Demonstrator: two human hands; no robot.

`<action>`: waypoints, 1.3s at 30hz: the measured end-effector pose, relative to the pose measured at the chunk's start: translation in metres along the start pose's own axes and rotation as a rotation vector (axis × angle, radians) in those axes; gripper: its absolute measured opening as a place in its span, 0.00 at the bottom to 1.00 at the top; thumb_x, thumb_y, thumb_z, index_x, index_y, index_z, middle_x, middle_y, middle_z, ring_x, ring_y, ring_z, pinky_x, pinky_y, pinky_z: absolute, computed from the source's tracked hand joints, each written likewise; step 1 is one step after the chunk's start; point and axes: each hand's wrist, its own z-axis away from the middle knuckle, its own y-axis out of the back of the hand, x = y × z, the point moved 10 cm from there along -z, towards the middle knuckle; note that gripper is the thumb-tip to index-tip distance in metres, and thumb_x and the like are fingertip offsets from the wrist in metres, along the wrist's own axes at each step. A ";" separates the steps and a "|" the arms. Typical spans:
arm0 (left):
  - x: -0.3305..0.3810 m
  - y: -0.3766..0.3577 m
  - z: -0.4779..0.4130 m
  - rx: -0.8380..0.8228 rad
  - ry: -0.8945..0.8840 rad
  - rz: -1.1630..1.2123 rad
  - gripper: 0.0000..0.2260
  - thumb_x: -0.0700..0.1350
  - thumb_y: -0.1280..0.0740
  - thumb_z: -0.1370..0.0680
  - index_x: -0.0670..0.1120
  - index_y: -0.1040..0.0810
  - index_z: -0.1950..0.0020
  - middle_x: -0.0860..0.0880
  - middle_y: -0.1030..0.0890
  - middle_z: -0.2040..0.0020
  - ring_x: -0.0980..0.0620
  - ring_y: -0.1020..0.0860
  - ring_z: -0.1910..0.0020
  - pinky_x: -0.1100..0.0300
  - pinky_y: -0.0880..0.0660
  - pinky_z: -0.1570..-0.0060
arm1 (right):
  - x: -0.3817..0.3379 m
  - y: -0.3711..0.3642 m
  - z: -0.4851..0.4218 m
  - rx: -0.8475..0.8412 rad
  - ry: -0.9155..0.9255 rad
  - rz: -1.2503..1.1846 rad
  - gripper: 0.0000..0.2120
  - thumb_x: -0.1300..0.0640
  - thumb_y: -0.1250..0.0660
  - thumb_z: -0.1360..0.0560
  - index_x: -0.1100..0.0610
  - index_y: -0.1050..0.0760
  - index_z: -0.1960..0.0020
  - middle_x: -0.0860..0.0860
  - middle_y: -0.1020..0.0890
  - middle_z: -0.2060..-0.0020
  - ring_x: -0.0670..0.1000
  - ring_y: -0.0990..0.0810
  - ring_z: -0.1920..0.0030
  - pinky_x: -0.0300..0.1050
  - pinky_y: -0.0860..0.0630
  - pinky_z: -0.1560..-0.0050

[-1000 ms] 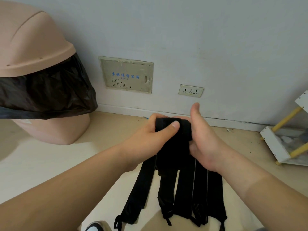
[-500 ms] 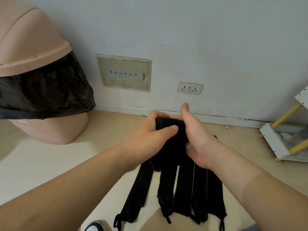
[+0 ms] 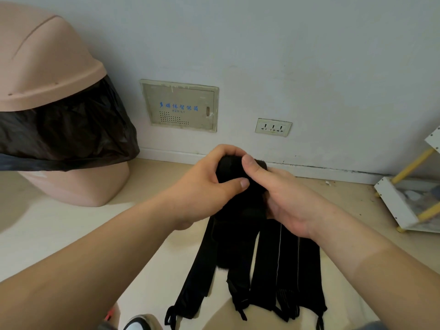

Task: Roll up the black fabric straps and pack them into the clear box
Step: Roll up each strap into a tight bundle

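Observation:
Several black fabric straps (image 3: 285, 265) lie side by side on the pale floor, their looped ends toward me. One strap's far end is wound into a black roll (image 3: 232, 171) held above the floor near the wall. My left hand (image 3: 209, 184) grips the roll from the left, fingers over its top and thumb under its front. My right hand (image 3: 278, 196) holds it from the right, thumb pressed on top of the roll. The strap's unrolled tail (image 3: 238, 234) hangs down from the roll. No clear box is in view.
A pink swing-lid bin (image 3: 47, 98) with a black bag stands at the left. The wall ahead carries a beige panel (image 3: 179, 106) and a socket (image 3: 273, 127). A white and yellow rack (image 3: 409, 194) sits at the right. A shoe tip (image 3: 138, 323) shows at the bottom.
My right thumb has come down from pointing up onto the top of the roll. The hanging tail of the strap has grown shorter as the roll took up more fabric.

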 end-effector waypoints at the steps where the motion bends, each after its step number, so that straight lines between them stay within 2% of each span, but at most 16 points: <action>1: -0.001 0.001 0.000 -0.004 0.005 -0.005 0.17 0.37 0.28 0.19 0.56 0.22 0.37 0.48 0.16 0.45 0.48 0.15 0.45 0.52 0.15 0.45 | -0.001 0.001 0.000 0.001 -0.004 0.014 0.28 0.33 0.31 0.24 0.53 0.17 0.35 0.57 0.12 0.41 0.61 0.13 0.40 0.67 0.19 0.35; 4: -0.004 0.000 0.003 -0.021 0.048 -0.019 0.17 0.39 0.26 0.20 0.56 0.22 0.35 0.49 0.16 0.45 0.51 0.14 0.47 0.57 0.15 0.48 | 0.005 0.003 0.001 0.011 -0.046 0.031 0.28 0.33 0.32 0.23 0.53 0.18 0.35 0.58 0.12 0.41 0.63 0.12 0.41 0.65 0.16 0.39; 6: -0.009 0.005 0.002 0.029 0.082 -0.041 0.21 0.43 0.24 0.22 0.57 0.24 0.32 0.52 0.17 0.43 0.55 0.14 0.49 0.61 0.17 0.51 | 0.007 0.003 0.000 0.021 -0.045 0.011 0.26 0.35 0.32 0.23 0.52 0.18 0.34 0.57 0.12 0.42 0.62 0.12 0.42 0.61 0.15 0.42; 9: -0.023 0.013 0.001 0.106 0.205 0.001 0.26 0.46 0.20 0.25 0.54 0.25 0.30 0.50 0.17 0.40 0.52 0.12 0.51 0.56 0.15 0.55 | 0.003 0.010 -0.003 0.076 -0.002 -0.116 0.24 0.42 0.26 0.26 0.52 0.20 0.34 0.57 0.12 0.41 0.60 0.12 0.43 0.62 0.15 0.42; 12: -0.037 -0.002 0.004 0.008 0.351 0.175 0.15 0.46 0.26 0.20 0.48 0.20 0.34 0.45 0.13 0.41 0.49 0.12 0.47 0.54 0.15 0.53 | -0.001 0.017 -0.005 0.117 0.031 -0.234 0.16 0.53 0.25 0.24 0.52 0.21 0.37 0.57 0.11 0.45 0.58 0.10 0.48 0.58 0.13 0.51; 14: -0.039 -0.013 0.006 -0.056 0.369 0.242 0.10 0.44 0.31 0.16 0.47 0.18 0.35 0.46 0.12 0.42 0.48 0.12 0.45 0.55 0.17 0.50 | 0.001 0.019 -0.005 0.134 0.040 -0.253 0.14 0.60 0.25 0.23 0.51 0.20 0.39 0.57 0.11 0.48 0.58 0.10 0.51 0.56 0.13 0.54; 18: -0.044 -0.013 0.001 -0.052 0.368 0.246 0.11 0.45 0.32 0.16 0.47 0.16 0.35 0.44 0.12 0.41 0.44 0.14 0.40 0.43 0.20 0.34 | -0.003 0.024 -0.005 0.186 0.101 -0.248 0.17 0.67 0.26 0.23 0.48 0.20 0.43 0.56 0.13 0.49 0.56 0.11 0.54 0.53 0.14 0.58; 20: -0.046 -0.012 0.001 -0.032 0.390 0.303 0.14 0.46 0.31 0.19 0.46 0.17 0.34 0.40 0.15 0.38 0.39 0.16 0.37 0.39 0.23 0.31 | -0.010 0.023 -0.004 0.197 0.152 -0.214 0.20 0.70 0.26 0.24 0.47 0.20 0.42 0.55 0.15 0.48 0.54 0.12 0.56 0.50 0.15 0.60; 23: -0.043 -0.016 0.002 -0.024 0.398 0.398 0.18 0.53 0.34 0.19 0.47 0.17 0.33 0.37 0.17 0.34 0.35 0.18 0.34 0.37 0.23 0.31 | -0.017 0.021 -0.003 0.181 0.217 -0.164 0.23 0.75 0.27 0.26 0.47 0.20 0.45 0.55 0.16 0.45 0.53 0.12 0.56 0.49 0.15 0.61; 27: -0.039 -0.018 0.002 -0.048 0.377 0.281 0.25 0.68 0.37 0.19 0.52 0.17 0.34 0.45 0.13 0.40 0.43 0.14 0.40 0.42 0.19 0.36 | -0.016 0.009 -0.006 0.103 0.240 -0.072 0.28 0.80 0.29 0.30 0.45 0.19 0.53 0.53 0.16 0.52 0.51 0.14 0.56 0.47 0.17 0.60; 30: -0.040 -0.014 0.003 -0.009 0.377 0.242 0.24 0.65 0.32 0.20 0.49 0.19 0.32 0.45 0.12 0.41 0.44 0.13 0.43 0.42 0.17 0.40 | -0.009 0.007 -0.010 0.086 0.192 -0.075 0.29 0.82 0.33 0.32 0.46 0.19 0.54 0.53 0.15 0.55 0.55 0.16 0.53 0.49 0.16 0.58; 32: -0.038 -0.012 0.002 0.000 0.359 0.230 0.23 0.62 0.31 0.19 0.49 0.20 0.32 0.44 0.13 0.41 0.43 0.13 0.44 0.42 0.16 0.41 | -0.008 0.004 -0.010 0.054 0.155 -0.157 0.31 0.81 0.38 0.32 0.47 0.19 0.47 0.55 0.15 0.51 0.58 0.15 0.50 0.51 0.16 0.57; 34: -0.034 -0.006 0.001 0.018 0.325 0.194 0.21 0.61 0.30 0.19 0.50 0.21 0.31 0.46 0.13 0.41 0.44 0.13 0.43 0.40 0.17 0.40 | -0.008 0.004 -0.011 0.012 0.115 -0.312 0.30 0.77 0.40 0.29 0.50 0.19 0.37 0.58 0.15 0.46 0.60 0.15 0.46 0.55 0.16 0.48; 35: -0.033 -0.004 0.000 0.024 0.310 0.178 0.20 0.59 0.30 0.19 0.51 0.21 0.31 0.47 0.13 0.41 0.44 0.13 0.43 0.38 0.18 0.39 | -0.009 0.004 -0.011 0.003 0.098 -0.391 0.27 0.72 0.38 0.26 0.51 0.20 0.34 0.58 0.14 0.44 0.60 0.14 0.44 0.58 0.17 0.42; 37: -0.031 -0.002 0.000 0.022 0.291 0.163 0.16 0.57 0.29 0.19 0.53 0.21 0.33 0.48 0.13 0.41 0.45 0.13 0.43 0.37 0.19 0.37 | -0.004 0.007 -0.012 0.033 0.066 -0.322 0.16 0.56 0.31 0.19 0.53 0.19 0.32 0.56 0.13 0.41 0.59 0.14 0.38 0.62 0.20 0.33; 39: -0.029 -0.001 0.000 0.018 0.282 0.163 0.14 0.56 0.28 0.19 0.53 0.19 0.35 0.49 0.12 0.42 0.46 0.13 0.43 0.38 0.20 0.36 | 0.005 0.005 -0.010 0.008 0.014 -0.114 0.24 0.38 0.27 0.22 0.53 0.17 0.33 0.55 0.13 0.39 0.58 0.14 0.37 0.64 0.22 0.30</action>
